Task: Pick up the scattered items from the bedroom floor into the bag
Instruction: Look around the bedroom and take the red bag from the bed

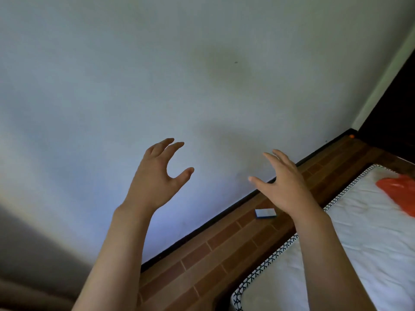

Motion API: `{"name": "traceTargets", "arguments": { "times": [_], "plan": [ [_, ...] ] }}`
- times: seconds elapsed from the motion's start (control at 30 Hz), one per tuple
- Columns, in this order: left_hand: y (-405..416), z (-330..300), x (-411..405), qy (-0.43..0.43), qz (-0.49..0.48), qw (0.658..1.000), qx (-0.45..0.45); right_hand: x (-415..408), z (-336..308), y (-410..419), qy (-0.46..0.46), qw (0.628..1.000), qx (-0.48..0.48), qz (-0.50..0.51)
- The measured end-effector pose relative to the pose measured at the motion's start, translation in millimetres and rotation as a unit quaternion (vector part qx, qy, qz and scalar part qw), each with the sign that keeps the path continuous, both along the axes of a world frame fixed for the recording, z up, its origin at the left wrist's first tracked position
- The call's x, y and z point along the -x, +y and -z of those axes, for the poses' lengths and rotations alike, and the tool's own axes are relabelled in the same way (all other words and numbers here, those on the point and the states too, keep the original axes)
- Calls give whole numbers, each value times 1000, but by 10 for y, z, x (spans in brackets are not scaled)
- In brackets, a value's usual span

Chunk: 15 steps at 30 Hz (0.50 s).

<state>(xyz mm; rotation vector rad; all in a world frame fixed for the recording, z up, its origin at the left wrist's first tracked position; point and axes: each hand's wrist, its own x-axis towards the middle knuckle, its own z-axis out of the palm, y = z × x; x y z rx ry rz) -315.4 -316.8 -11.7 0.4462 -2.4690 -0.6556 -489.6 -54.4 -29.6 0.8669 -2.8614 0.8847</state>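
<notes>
Hands first: the left hand (157, 176) is raised in front of the pale wall (157, 75), fingers loosely curved and apart, thumb out, holding nothing. The right hand (284, 182) is likewise empty, fingers spread and relaxed, hanging over the line where wall meets floor.

Just below and slightly left of the right wrist lies a small blue-edged box (265, 213), flat on the brick-patterned floor (213, 254) near the dark skirting. Its long axis runs roughly left to right across the view. The right hand is clearly the nearer of the two; my guess is that it would drop down and back toward the wrist to reach the box, closing across the short sides.

Further right of that hand, a white mattress (370, 232) with a patterned border carries something orange-red (399, 189), thin and crumpled, possibly the plastic bag; the frame edge cuts it off, so I cannot say for sure. Far beyond the right fingertips, a tiny orange object (351, 136) sits by the corner, too small to identify. The whole picture is tilted and soft.
</notes>
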Motion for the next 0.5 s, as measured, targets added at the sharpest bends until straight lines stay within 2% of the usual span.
{"name": "traceTargets", "arguments": {
  "times": [0.23,0.5],
  "plan": [
    [-1034,5,340,-18,83,996,36,35,-62,-929,2,999,-16,50],
    [-1486,137,632,-19,134,989,54,155,-21,-1261,19,996,-49,70]
  ]
}}
